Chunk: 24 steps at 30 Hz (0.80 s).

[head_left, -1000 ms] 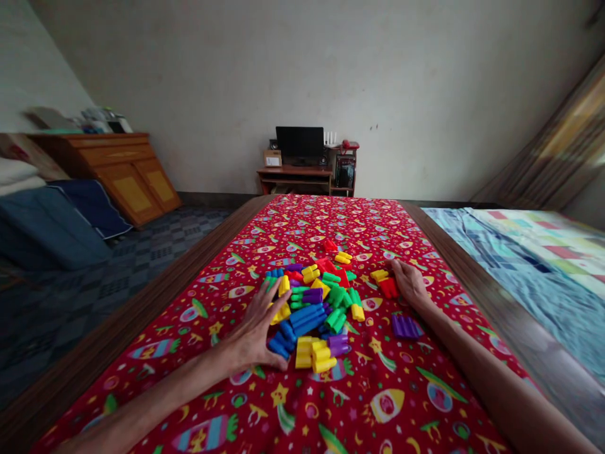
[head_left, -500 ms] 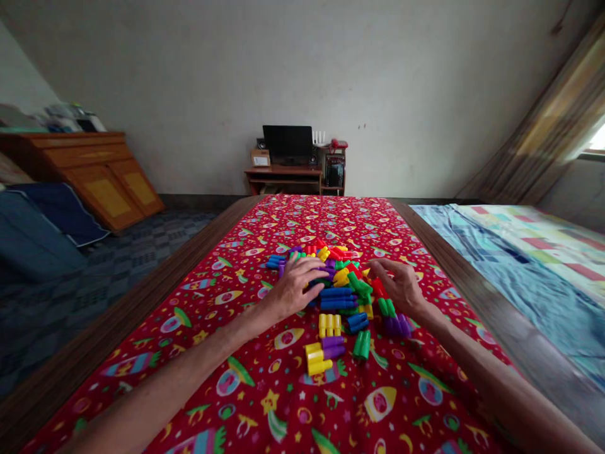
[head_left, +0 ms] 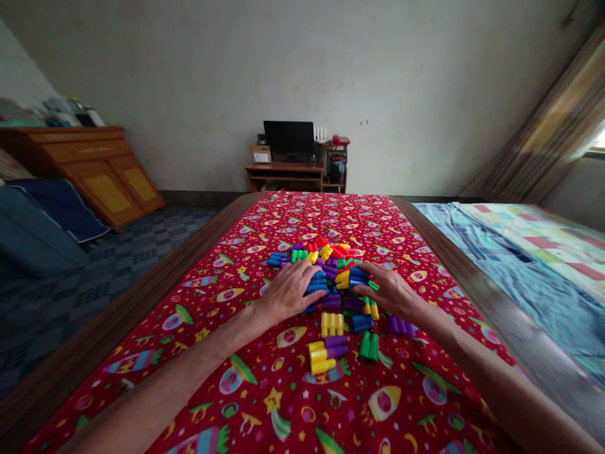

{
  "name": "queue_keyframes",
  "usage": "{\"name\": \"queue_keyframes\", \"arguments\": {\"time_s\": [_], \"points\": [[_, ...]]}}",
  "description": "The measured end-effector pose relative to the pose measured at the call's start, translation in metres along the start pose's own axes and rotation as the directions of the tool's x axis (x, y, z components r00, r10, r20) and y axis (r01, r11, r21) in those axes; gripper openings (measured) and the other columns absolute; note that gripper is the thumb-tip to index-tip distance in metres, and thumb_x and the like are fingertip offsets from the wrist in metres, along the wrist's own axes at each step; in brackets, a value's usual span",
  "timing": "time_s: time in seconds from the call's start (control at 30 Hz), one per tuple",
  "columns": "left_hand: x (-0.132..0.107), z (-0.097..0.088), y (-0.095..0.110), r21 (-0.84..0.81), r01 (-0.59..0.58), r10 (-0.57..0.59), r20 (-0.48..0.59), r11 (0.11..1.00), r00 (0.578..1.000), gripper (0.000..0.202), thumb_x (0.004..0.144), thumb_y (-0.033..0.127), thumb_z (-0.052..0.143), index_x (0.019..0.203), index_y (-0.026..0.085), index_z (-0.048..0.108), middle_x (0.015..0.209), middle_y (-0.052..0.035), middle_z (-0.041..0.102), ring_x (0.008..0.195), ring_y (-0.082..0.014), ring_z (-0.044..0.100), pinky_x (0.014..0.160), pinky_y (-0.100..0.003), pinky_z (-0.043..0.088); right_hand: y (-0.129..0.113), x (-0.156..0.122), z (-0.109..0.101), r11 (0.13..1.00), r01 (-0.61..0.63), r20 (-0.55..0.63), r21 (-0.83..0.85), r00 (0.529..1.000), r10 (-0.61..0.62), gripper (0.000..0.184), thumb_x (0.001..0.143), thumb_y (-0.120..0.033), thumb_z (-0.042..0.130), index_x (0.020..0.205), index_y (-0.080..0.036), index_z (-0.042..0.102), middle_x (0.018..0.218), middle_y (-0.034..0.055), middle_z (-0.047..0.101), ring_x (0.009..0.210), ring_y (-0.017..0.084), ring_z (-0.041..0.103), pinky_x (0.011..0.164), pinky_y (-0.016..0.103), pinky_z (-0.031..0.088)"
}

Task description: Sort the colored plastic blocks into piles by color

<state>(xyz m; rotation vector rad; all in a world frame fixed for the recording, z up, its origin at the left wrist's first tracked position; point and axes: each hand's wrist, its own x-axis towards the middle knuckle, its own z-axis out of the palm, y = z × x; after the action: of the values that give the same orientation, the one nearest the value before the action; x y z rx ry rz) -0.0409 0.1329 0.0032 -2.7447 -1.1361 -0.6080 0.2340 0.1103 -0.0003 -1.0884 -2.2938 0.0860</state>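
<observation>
My left hand (head_left: 289, 288) is at the left side of a pile of plastic building blocks, its fingers closed around a blue block (head_left: 317, 282). On the right, my right hand (head_left: 388, 287) grips another blue block (head_left: 359, 276), with thumb below and fingers above. A yellow block (head_left: 343, 279) touches that block's left end; I cannot tell whether they are joined. Just below lie purple blocks (head_left: 331, 302). Nearer me are a yellow block (head_left: 332, 324), a joined yellow-and-purple piece (head_left: 322, 359) and a green block (head_left: 369, 347).
A red patterned cloth (head_left: 227, 366) covers the table, with dark wooden edges (head_left: 189, 265) on both sides. Red blocks (head_left: 343, 252) lie at the pile's far side. A bed (head_left: 510, 252) stands to the right; a desk with a monitor (head_left: 289, 139) is against the wall.
My right hand has moved left over the pile and now grips a blue block. My left hand has closed around a blue block. Blocks in the pile's middle have shifted.
</observation>
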Motion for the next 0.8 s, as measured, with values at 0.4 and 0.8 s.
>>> {"name": "queue_keyframes", "arguments": {"time_s": [0.4, 0.8], "points": [[0.03, 0.046, -0.077, -0.264, 0.432, -0.424, 0.088, 0.863, 0.901, 0.06, 0.1, 0.041, 0.014, 0.139, 0.01, 0.046, 0.143, -0.0145, 0.05, 0.136, -0.0253, 0.042, 0.114, -0.043, 0.03, 0.011, 0.0, 0.033, 0.958, -0.285, 0.075, 0.008, 0.956, 0.284, 0.059, 0.097, -0.055, 0.028, 0.144, -0.022, 0.044, 0.144, 0.0136, 0.048, 0.138, 0.03, 0.037, 0.112, 0.055, 0.032], [-0.024, -0.014, 0.045, -0.208, -0.41, 0.442, 0.143, 0.888, 0.885, 0.061, 0.088, 0.061, 0.052, 0.143, 0.037, 0.041, 0.158, -0.0016, 0.028, 0.146, -0.0354, 0.015, 0.116, -0.063, 0.005, -0.019, -0.032, -0.008, 0.981, 0.179, 0.311, -0.068, 0.939, -0.149, 0.075, 0.087, -0.059, 0.053, 0.151, -0.028, 0.03, 0.155, 0.0149, 0.03, 0.144, 0.035, 0.023, 0.108, 0.057, 0.036]]}}
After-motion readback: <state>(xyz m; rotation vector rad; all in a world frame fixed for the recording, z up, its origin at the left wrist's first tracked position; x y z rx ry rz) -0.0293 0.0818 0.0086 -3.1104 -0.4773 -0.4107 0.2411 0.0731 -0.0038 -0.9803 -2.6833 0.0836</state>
